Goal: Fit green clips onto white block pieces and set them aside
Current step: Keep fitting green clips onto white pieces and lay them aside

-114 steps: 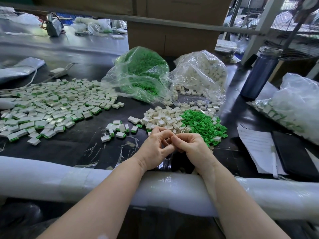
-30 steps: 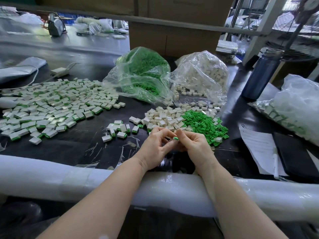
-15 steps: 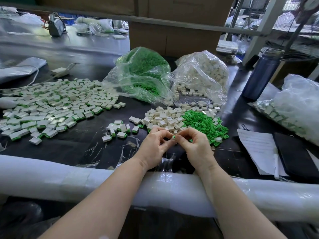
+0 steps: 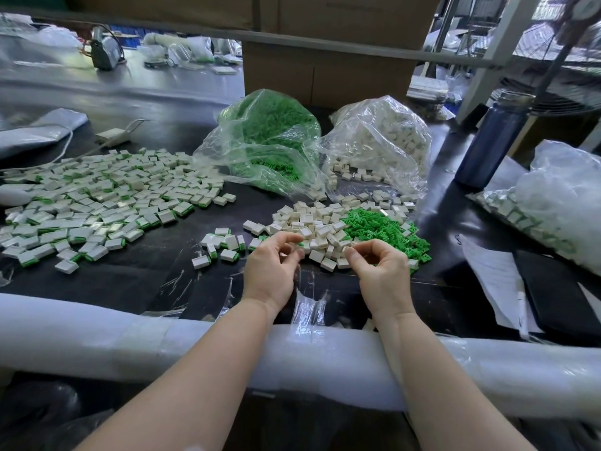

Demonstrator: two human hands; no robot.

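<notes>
My left hand [image 4: 271, 270] pinches a small piece [image 4: 299, 245] with a green end between its curled fingertips, just in front of the loose white blocks [image 4: 312, 224]. My right hand [image 4: 382, 271] is a hand's width to the right, thumb and forefinger pinching a white block [image 4: 346, 250] at the near edge of that pile. Green clips [image 4: 380, 227] lie heaped right of the white blocks. A few clipped blocks [image 4: 224, 245] sit left of my left hand, and a wide spread of clipped blocks [image 4: 97, 203] covers the left of the table.
A bag of green clips [image 4: 270, 138] and a bag of white blocks [image 4: 380, 141] stand behind the piles. A blue bottle [image 4: 494, 141], a full plastic bag [image 4: 559, 203], papers [image 4: 494, 275] and a black notebook [image 4: 553, 288] lie to the right. A foam-wrapped rail [image 4: 130, 333] runs under my forearms.
My hands were pressed together around a piece with a green clip. They have parted: the left keeps the piece, the right has moved right to the white block pile.
</notes>
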